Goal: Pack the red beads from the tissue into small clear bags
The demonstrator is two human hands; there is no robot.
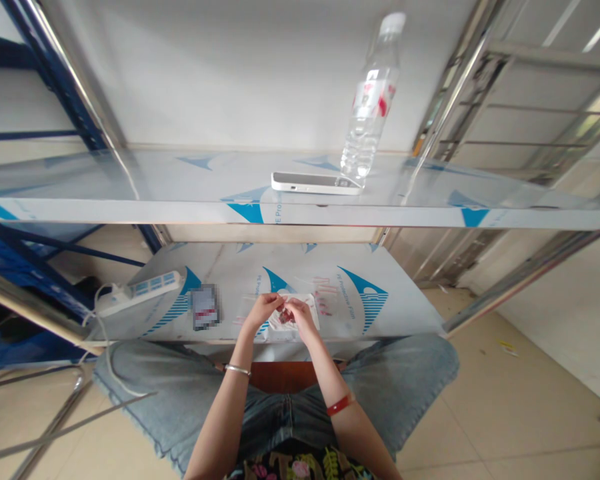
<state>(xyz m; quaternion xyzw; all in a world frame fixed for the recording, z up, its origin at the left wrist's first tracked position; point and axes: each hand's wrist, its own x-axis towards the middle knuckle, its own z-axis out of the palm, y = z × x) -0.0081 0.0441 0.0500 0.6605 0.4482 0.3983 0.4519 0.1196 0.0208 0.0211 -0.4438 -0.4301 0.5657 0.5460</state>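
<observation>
Floral shirt (300,468) fronts a film-covered lower shelf (410,313) above floor tiles (470,433). Left hand (266,309) and right hand (301,313), fingers nearly closed, meet at a small red thing (286,316) over a white pad (280,331); which grips it, I cannot tell. Upper shelf (180,187) bears bottle (373,100) and phone (315,184).

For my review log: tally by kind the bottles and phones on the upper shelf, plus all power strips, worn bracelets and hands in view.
Bottle: 1
Phone: 1
Power strip: 1
Bracelets, silver bracelet and red bracelet: 2
Hands, left hand and right hand: 2
Total: 7
</observation>
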